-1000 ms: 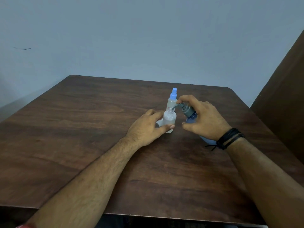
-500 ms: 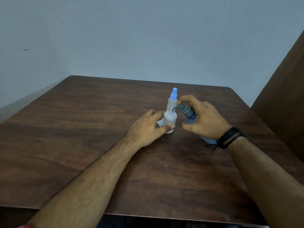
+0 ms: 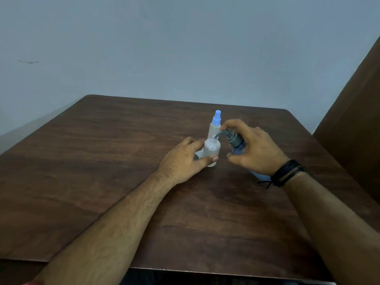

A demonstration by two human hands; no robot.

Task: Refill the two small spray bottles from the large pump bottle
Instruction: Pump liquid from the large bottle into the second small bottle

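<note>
An uncapped small clear spray bottle stands upright on the wooden table. My left hand holds it near its base, thumb across the front. My right hand grips the large blue pump bottle, tilted so the grey pump head points left, and its spout reaches the open neck of the small bottle. My index finger lies on top of the pump. Just behind stands a second small spray bottle with a blue spray cap. A pale cap-like piece shows by my left fingers.
A pale wall rises behind the table. A dark brown panel stands at the right, close to the table's right edge. A black cord bracelet sits on my right wrist.
Almost nothing has moved. Both hands keep their hold, and the pump spout stays at the small bottle's neck.
</note>
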